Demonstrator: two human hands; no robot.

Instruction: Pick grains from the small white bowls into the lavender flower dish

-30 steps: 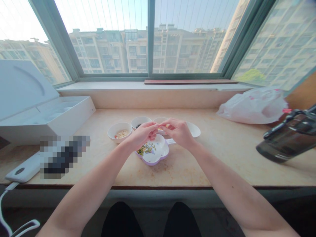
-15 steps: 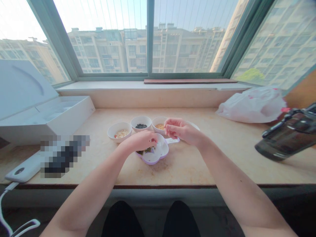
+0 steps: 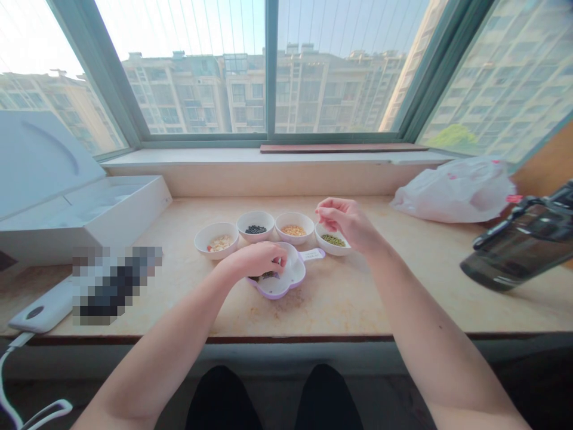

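Observation:
My left hand (image 3: 262, 260) reaches into a white, purple-rimmed flower-shaped dish (image 3: 293, 276) with a short handle. Its fingers are curled down at a small pile of mixed dark and green beans, and what they pinch is hidden. My right hand (image 3: 342, 220) hovers over the right-hand white bowl (image 3: 325, 246), which holds green mung beans (image 3: 333, 240). Thumb and fingertips are pressed together there; anything between them is too small to make out.
A bowl of pale flat pieces (image 3: 220, 243), one of black beans (image 3: 255, 230) and one of yellow kernels (image 3: 293, 230) stand behind the dish. A white box (image 3: 129, 206) and a power bank (image 3: 42, 304) lie left; a plastic bag (image 3: 452, 194) and dark jug (image 3: 514, 245) lie right.
My right hand has moved right and up from near the dish's handle to above the mung bean bowl, uncovering the yellow kernels. My left hand stays at the dish, its fingers slightly lower.

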